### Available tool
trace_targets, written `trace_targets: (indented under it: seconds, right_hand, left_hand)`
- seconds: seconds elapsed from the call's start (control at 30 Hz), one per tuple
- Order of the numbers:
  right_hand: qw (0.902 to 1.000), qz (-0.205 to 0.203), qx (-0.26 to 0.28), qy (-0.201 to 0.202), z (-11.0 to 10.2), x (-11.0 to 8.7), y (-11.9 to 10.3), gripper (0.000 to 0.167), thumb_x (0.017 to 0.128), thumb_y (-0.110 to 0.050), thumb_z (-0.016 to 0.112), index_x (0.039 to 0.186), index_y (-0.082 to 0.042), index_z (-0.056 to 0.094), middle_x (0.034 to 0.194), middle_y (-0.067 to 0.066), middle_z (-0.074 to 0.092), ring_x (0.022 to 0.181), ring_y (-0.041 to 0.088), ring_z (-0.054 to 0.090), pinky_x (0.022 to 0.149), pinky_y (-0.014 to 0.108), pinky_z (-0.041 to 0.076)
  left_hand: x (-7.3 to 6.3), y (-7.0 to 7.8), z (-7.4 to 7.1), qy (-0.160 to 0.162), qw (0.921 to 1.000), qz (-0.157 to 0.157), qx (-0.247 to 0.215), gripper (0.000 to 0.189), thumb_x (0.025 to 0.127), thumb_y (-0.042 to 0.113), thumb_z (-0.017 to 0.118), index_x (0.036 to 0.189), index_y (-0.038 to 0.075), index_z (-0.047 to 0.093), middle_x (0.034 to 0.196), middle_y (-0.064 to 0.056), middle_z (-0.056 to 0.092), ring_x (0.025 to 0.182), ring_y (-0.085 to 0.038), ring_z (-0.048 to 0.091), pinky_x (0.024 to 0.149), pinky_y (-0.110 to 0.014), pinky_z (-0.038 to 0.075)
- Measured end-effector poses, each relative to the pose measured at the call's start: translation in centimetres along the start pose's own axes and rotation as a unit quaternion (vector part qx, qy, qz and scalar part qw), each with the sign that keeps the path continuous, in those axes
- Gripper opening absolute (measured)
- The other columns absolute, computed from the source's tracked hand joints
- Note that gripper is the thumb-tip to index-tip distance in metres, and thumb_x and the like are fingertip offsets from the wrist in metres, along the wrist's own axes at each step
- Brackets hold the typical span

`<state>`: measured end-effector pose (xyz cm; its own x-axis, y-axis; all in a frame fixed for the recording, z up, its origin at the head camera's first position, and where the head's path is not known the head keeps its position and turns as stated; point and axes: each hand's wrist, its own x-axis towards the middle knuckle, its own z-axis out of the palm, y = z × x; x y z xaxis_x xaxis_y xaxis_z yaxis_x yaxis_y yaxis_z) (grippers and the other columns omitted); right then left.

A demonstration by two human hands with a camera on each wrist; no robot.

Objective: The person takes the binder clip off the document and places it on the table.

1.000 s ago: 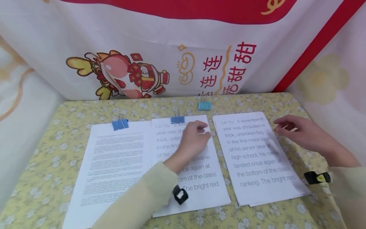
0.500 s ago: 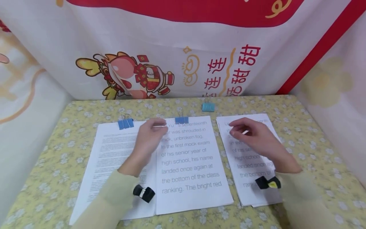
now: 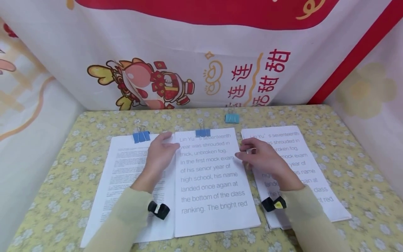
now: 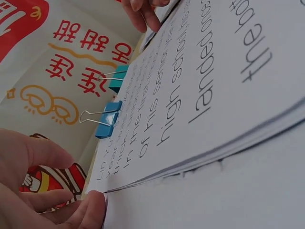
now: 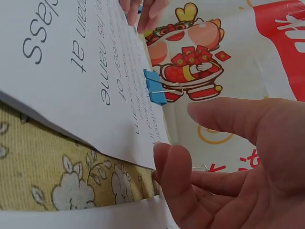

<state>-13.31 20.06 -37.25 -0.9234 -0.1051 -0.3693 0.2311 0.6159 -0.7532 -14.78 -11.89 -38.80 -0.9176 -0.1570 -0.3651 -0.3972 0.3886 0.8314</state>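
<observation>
A middle paper stack (image 3: 217, 220) in large print lies on the table, a blue binder clip (image 3: 203, 133) on its top edge. My left hand (image 3: 158, 154) is at its left edge near the top, over the neighbouring stack; in the left wrist view its fingertips (image 4: 97, 200) meet the paper edge, thumb apart. My right hand (image 3: 264, 159) reaches across the right paper stack (image 3: 330, 206). Its fingertips (image 5: 177, 160) are at the middle stack's right edge, thumb raised away from them. Neither hand has paper pinched between thumb and fingers.
The left paper stack (image 3: 104, 196), in small print, has another blue binder clip (image 3: 141, 136) and adjoins the middle one. A teal binder clip (image 3: 232, 118) lies behind the gap between the middle and right stacks. A printed cloth (image 3: 195, 42) hangs behind the flowered table (image 3: 355, 175).
My left hand has moved left, off the middle stack's print to its left edge. My right hand has come left across the right stack to the middle stack's right edge. The view has shifted slightly.
</observation>
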Motion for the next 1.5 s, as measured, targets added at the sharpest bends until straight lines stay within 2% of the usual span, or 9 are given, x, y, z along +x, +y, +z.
trace_targets:
  seconds: [0.17, 0.3, 0.47, 0.57, 0.73, 0.83, 1.07, 1.27, 1.5]
  right_hand:
    - [0.9999, 0.009, -0.006, 0.003, 0.2, -0.1, 0.0, 0.075, 0.099, -0.036, 0.078, 0.160, -0.008, 0.044, 0.148, 0.014, 0.061, 0.081, 0.022, 0.068, 0.078, 0.032, 0.056]
    - [0.9998, 0.014, 0.013, 0.001, 0.4, 0.0, 0.0, 0.079, 0.098, -0.034, 0.079, 0.162, -0.007, 0.041, 0.151, 0.014, 0.059, 0.086, 0.022, 0.066, 0.076, 0.032, 0.056]
    - [0.9994, 0.022, 0.028, -0.004, 0.7, 0.3, 0.0, 0.083, 0.097, -0.032, 0.081, 0.164, -0.008, 0.038, 0.153, 0.014, 0.056, 0.092, 0.021, 0.068, 0.078, 0.030, 0.056]
    - [0.9993, 0.026, 0.026, 0.000, 0.9, 0.4, 0.0, 0.082, 0.097, -0.032, 0.080, 0.164, -0.008, 0.039, 0.153, 0.014, 0.056, 0.093, 0.021, 0.069, 0.080, 0.030, 0.055]
    - [0.9991, 0.036, 0.019, 0.010, 1.0, 0.6, 0.0, 0.082, 0.097, -0.033, 0.080, 0.164, -0.008, 0.040, 0.153, 0.013, 0.056, 0.100, 0.022, 0.069, 0.087, 0.032, 0.055]
    - [0.9989, 0.040, 0.017, 0.016, 1.1, 0.7, 0.2, 0.081, 0.096, -0.033, 0.080, 0.163, -0.009, 0.042, 0.153, 0.013, 0.056, 0.109, 0.024, 0.066, 0.092, 0.035, 0.053]
    - [0.9985, 0.036, 0.022, 0.035, 1.4, 1.0, 0.3, 0.065, 0.099, -0.027, 0.076, 0.156, -0.011, 0.050, 0.143, 0.012, 0.060, 0.118, 0.027, 0.062, 0.095, 0.037, 0.053]
    - [0.9983, 0.013, 0.015, 0.054, 1.6, 1.0, 0.5, 0.047, 0.101, -0.021, 0.072, 0.147, -0.013, 0.061, 0.126, 0.010, 0.066, 0.109, 0.026, 0.065, 0.088, 0.033, 0.055]
    - [0.9978, -0.013, 0.019, 0.062, 1.4, 1.0, 0.7, 0.037, 0.103, -0.018, 0.071, 0.139, -0.012, 0.066, 0.120, 0.012, 0.069, 0.095, 0.023, 0.065, 0.077, 0.030, 0.056]
  left_hand:
    - [0.8, 0.2, 0.4, -0.016, 0.9995, 0.011, 0.024, 0.072, 0.105, 0.028, 0.065, 0.169, 0.022, 0.034, 0.177, -0.004, 0.035, 0.161, -0.033, 0.038, 0.133, -0.052, 0.033]
    - [1.3, 0.7, 0.7, -0.022, 0.9997, 0.009, 0.008, 0.072, 0.104, 0.022, 0.065, 0.169, 0.020, 0.034, 0.175, -0.004, 0.039, 0.164, -0.032, 0.033, 0.135, -0.052, 0.029]
    - [1.5, 1.4, 0.9, -0.019, 0.9986, -0.018, -0.046, 0.072, 0.105, 0.015, 0.064, 0.169, 0.017, 0.031, 0.171, -0.007, 0.043, 0.161, -0.031, 0.037, 0.133, -0.048, 0.033]
    - [1.4, 1.5, 1.1, -0.022, 0.9977, -0.030, -0.056, 0.072, 0.105, 0.015, 0.063, 0.170, 0.016, 0.031, 0.170, -0.010, 0.044, 0.158, -0.030, 0.043, 0.131, -0.046, 0.038]
    - [1.5, 1.6, 1.1, -0.020, 0.9983, -0.027, -0.048, 0.064, 0.104, 0.015, 0.065, 0.164, 0.014, 0.043, 0.160, -0.010, 0.055, 0.149, -0.029, 0.053, 0.126, -0.045, 0.044]
    - [1.5, 1.5, 1.0, -0.018, 0.9987, -0.020, -0.044, 0.056, 0.104, 0.017, 0.065, 0.158, 0.016, 0.052, 0.158, -0.009, 0.057, 0.150, -0.029, 0.051, 0.128, -0.047, 0.041]
    - [1.3, 1.0, 1.0, -0.030, 0.9968, -0.014, -0.073, 0.048, 0.108, 0.025, 0.065, 0.155, 0.023, 0.058, 0.164, -0.001, 0.054, 0.159, -0.024, 0.042, 0.134, -0.046, 0.032]
    - [1.1, 0.5, 1.2, -0.055, 0.9895, -0.005, -0.134, 0.045, 0.109, 0.028, 0.065, 0.154, 0.029, 0.058, 0.162, 0.003, 0.054, 0.157, -0.019, 0.044, 0.133, -0.041, 0.034]
    - [0.8, 0.2, 1.2, -0.063, 0.9809, -0.005, -0.184, 0.048, 0.109, 0.031, 0.065, 0.156, 0.030, 0.056, 0.163, 0.000, 0.054, 0.152, -0.019, 0.051, 0.131, -0.037, 0.037]
